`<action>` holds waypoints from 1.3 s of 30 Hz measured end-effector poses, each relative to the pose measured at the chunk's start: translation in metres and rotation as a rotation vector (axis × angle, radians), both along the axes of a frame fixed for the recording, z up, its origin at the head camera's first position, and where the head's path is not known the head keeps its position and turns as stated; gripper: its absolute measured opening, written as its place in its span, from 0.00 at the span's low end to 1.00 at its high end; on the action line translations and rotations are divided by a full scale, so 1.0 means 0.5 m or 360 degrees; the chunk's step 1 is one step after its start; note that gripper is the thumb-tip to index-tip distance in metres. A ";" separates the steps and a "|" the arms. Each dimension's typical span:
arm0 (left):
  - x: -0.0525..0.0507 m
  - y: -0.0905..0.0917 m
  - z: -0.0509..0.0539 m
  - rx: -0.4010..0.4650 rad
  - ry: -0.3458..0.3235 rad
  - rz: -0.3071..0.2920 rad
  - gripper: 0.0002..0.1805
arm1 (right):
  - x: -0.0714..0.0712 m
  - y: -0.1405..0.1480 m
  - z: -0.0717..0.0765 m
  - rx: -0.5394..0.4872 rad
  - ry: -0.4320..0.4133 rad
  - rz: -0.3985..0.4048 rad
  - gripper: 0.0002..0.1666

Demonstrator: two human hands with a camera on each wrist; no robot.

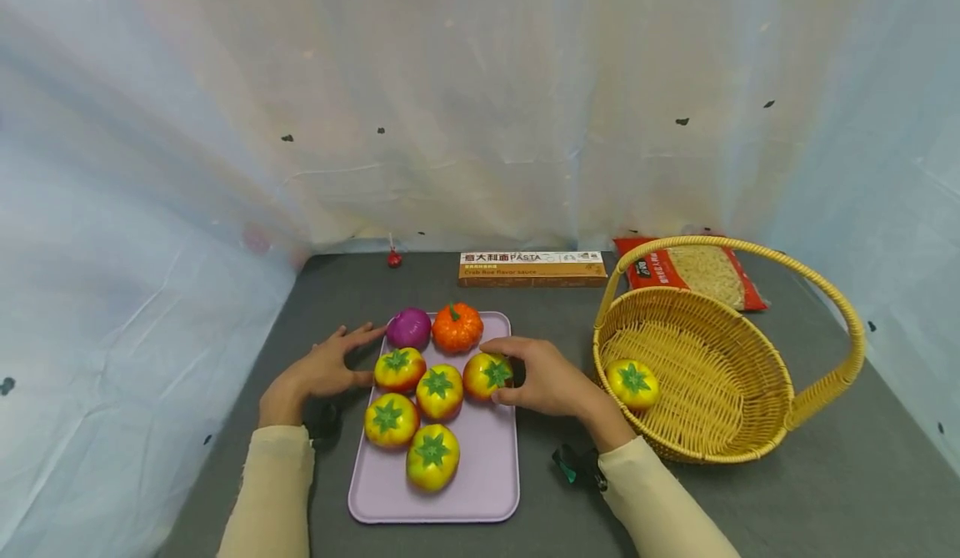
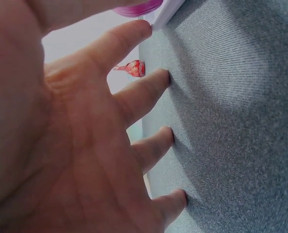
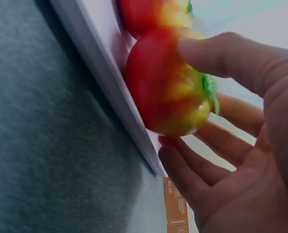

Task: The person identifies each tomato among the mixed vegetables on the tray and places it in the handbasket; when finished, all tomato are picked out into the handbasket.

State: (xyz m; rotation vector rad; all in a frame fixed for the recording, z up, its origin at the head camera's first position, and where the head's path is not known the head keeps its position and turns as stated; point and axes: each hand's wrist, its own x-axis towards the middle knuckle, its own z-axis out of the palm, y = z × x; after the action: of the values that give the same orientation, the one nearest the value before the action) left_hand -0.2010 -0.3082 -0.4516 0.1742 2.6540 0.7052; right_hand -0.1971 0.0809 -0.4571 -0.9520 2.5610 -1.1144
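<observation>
Right hand (image 1: 546, 374) holds a yellow-red fruit (image 1: 487, 376), thumb on its near side, fingers curled round the far side, spread about as wide as the fruit. That fruit is at the right edge of the lilac tray (image 1: 480, 475); hard to tell if it rests on the tray or is slightly raised.

Left hand (image 1: 326, 368) holds nothing, fingers spread wide at the tray's left side, fingertips down on the dark grey surface (image 1: 547, 308), index finger by the far-left corner.

Also on tray: middle fruit (image 1: 438, 395) just left of the held one, far-left fruit (image 1: 400, 370), near-left fruit (image 1: 390, 422), near fruit (image 1: 432, 459), all yellow-red with green leaves. Far end: purple onion (image 1: 409, 329) left, orange pumpkin (image 1: 457, 329) right.

Right of the tray, yellow wicker basket (image 1: 697, 383), handle up, one more fruit (image 1: 632, 386) inside at left. Far side: pasta box (image 1: 532, 270), red bag (image 1: 705, 276) behind the basket, small red ornament (image 1: 394, 258) to the left. Pale curtain (image 1: 465, 99) behind everything.
</observation>
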 end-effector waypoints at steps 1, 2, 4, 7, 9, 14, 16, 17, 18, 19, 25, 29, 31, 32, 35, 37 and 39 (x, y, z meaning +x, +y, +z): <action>0.001 0.000 0.000 -0.0001 0.0000 -0.0002 0.47 | 0.001 0.000 -0.001 0.0004 0.0005 0.0012 0.40; 0.001 0.001 0.000 0.0001 -0.0002 0.0002 0.47 | 0.002 0.000 -0.003 0.0004 0.0010 0.0018 0.40; 0.001 0.001 0.000 0.0009 0.0001 0.0003 0.47 | 0.003 -0.001 -0.005 0.0002 0.0014 0.0023 0.41; 0.002 0.002 0.000 0.0011 0.0012 -0.0009 0.47 | 0.006 -0.001 -0.006 0.0010 0.0023 0.0021 0.41; 0.002 0.002 0.000 0.0009 0.0012 -0.0011 0.47 | 0.009 -0.001 -0.006 0.0016 0.0027 0.0018 0.41; 0.001 -0.002 -0.004 0.0001 -0.0001 -0.0003 0.47 | 0.022 0.000 -0.001 0.0027 0.0066 -0.0044 0.41; 0.001 -0.003 -0.006 -0.0003 -0.0001 -0.0002 0.47 | 0.030 0.000 0.006 0.0013 0.0081 -0.0078 0.40; 0.001 -0.003 -0.006 -0.0005 0.0003 -0.0005 0.47 | 0.034 0.001 0.012 -0.0001 0.0088 -0.0090 0.40; 0.001 -0.003 -0.007 -0.0006 0.0006 -0.0005 0.47 | 0.038 0.002 0.017 -0.0019 0.0099 -0.0097 0.40; 0.001 -0.003 -0.007 -0.0009 0.0010 -0.0007 0.47 | 0.043 0.003 0.024 -0.0043 0.0113 -0.0097 0.39; 0.003 -0.001 -0.003 -0.0011 -0.0007 0.0006 0.47 | 0.067 0.029 0.064 -0.0223 0.0096 -0.0044 0.37; 0.001 0.000 -0.005 -0.0012 -0.0025 0.0016 0.47 | 0.086 0.064 0.082 -0.0349 0.0016 -0.0029 0.36; 0.000 0.001 -0.008 -0.0014 -0.0026 0.0020 0.47 | 0.097 0.085 0.087 -0.0412 -0.0025 -0.0028 0.35; -0.001 0.001 -0.009 -0.0013 -0.0027 0.0024 0.47 | 0.102 0.097 0.088 -0.0442 -0.0047 -0.0033 0.35; -0.003 0.002 -0.012 -0.0010 -0.0019 0.0020 0.47 | 0.118 0.134 0.089 -0.0516 -0.0068 -0.0058 0.35; -0.003 0.002 -0.012 -0.0009 -0.0011 0.0016 0.47 | 0.127 0.162 0.088 -0.0524 -0.0055 -0.0101 0.35; -0.002 0.003 -0.010 -0.0005 -0.0004 0.0015 0.47 | 0.136 0.188 0.088 -0.0523 -0.0057 -0.0146 0.35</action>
State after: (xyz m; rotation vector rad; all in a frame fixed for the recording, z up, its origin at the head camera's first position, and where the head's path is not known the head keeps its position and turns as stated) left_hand -0.2020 -0.3069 -0.4567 0.1596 2.6548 0.7042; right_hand -0.1293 0.1751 -0.4129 -0.8766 2.4604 -1.5989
